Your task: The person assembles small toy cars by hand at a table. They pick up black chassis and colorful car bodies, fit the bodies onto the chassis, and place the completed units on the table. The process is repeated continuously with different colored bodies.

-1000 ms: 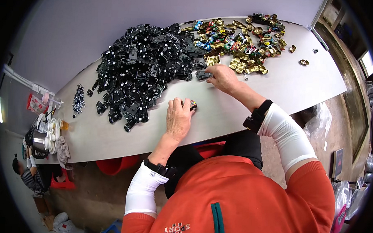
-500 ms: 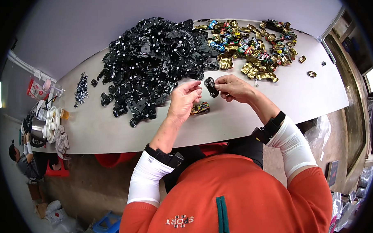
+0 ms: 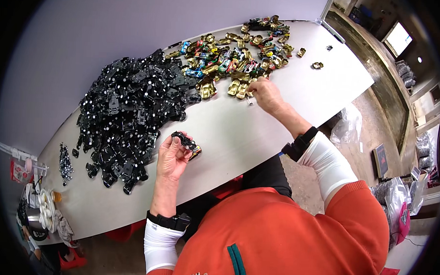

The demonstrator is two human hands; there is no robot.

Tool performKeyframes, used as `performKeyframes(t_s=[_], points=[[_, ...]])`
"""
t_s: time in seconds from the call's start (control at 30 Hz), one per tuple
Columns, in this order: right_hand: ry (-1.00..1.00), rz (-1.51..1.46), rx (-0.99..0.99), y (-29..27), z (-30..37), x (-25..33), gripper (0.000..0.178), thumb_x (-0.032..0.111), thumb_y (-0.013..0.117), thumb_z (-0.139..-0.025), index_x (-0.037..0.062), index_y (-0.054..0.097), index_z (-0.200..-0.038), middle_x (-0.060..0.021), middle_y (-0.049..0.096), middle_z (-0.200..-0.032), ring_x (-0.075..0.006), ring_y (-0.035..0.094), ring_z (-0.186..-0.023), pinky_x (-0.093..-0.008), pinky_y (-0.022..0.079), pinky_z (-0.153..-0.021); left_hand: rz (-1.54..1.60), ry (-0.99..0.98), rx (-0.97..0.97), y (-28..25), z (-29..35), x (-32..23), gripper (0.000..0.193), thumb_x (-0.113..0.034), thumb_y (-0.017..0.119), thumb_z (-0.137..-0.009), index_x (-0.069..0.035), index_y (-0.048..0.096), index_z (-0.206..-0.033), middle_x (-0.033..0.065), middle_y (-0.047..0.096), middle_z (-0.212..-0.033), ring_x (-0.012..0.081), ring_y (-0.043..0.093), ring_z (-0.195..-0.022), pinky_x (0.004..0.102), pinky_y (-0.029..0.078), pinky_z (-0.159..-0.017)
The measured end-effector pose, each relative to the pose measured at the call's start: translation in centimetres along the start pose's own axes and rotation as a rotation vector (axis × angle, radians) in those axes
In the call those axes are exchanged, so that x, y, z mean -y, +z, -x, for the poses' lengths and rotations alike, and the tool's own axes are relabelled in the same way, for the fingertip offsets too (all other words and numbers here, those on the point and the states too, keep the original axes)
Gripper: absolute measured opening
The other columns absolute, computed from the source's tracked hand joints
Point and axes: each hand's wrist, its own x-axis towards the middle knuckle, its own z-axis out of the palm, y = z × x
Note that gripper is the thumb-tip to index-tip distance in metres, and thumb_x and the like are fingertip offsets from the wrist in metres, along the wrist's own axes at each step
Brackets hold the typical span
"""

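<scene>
Left hand (image 3: pixel 172 159): grips black chassis (image 3: pixel 183 140).
Right hand (image 3: pixel 267 96): at gold cars (image 3: pixel 238 88); grip unclear.
Desk (image 3: pixel 229 138): bears black pile (image 3: pixel 129 103).

The left hand (image 3: pixel 171 161) covers part of a black car base (image 3: pixel 183 140), leaving a patterned toy car (image 3: pixel 196 151) half hidden. Fingertips of the right hand (image 3: pixel 267 94) perhaps touch a gold car (image 3: pixel 241 90); the contact is obscured. Silvery bits (image 3: pixel 65 165) appear too small to identify. The dark rim crops a co-worker (image 3: pixel 33 243).

Pale table (image 3: pixel 220 137) with toy-car heaps (image 3: pixel 129 103)
</scene>
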Motion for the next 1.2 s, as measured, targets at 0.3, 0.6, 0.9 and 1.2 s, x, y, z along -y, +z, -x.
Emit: performKeyframes(t_s=[0.3, 0.6, 0.9, 1.2], points=[[-0.155, 0.061, 0.058, -1.4, -1.1, -2.1, 0.008, 0.005, 0.058, -0.079, 0.0080, 0.063, -0.083, -0.0058, 0.057, -0.081, -0.0247, 0.059, -0.074, -0.0361, 0.046, -0.064, -0.036, -0.012, -0.034, 1.2, 0.3, 0.9, 0.019, -0.014, 0.067, -0.083, -0.003, 0.060, -0.097, 0.0105, 0.065, -0.085, 0.0155, 0.061, -0.068, 0.0233, 0.043, -0.049], [0.191, -0.702, 0.800, 0.9, -0.9, 6.5, 0.014, 0.013, 0.060, -0.083, 0.0016, 0.062, -0.090, -0.0075, 0.065, -0.075, -0.0118, 0.056, -0.061, -0.0265, 0.042, -0.050, -0.034, 0.079, -0.057, 0.9, 1.0, 0.0, 0.021, -0.017, 0.068, -0.083, -0.005, 0.060, -0.098, 0.0080, 0.065, -0.084, 0.0109, 0.058, -0.063, 0.0216, 0.042, -0.049], [-0.064, -0.275, 0.447, 2.8, -1.1, 7.5, 0.018, 0.010, 0.066, -0.075, -0.0011, 0.066, -0.090, -0.0161, 0.066, -0.080, -0.0255, 0.064, -0.074, -0.0346, 0.050, -0.069, 0.053, 0.173, -0.038, -0.9, 3.5, -1.5, 0.042, -0.032, 0.059, -0.088, 0.002, 0.053, -0.112, 0.0099, 0.062, -0.084, 0.0128, 0.058, -0.062, 0.0215, 0.039, -0.045], [-0.609, -0.165, 0.425, 0.4, 0.1, 7.9, 0.033, -0.004, 0.050, -0.076, 0.0137, 0.068, -0.096, -0.0145, 0.052, -0.114, -0.0318, 0.060, -0.083, -0.0371, 0.048, -0.072, 0.239, 0.056, 0.155, -2.9, 3.8, -1.4, 0.062, -0.044, 0.053, -0.089, 0.007, 0.041, -0.121, 0.0090, 0.054, -0.083, 0.0146, 0.048, -0.065, 0.0209, 0.034, -0.041]])
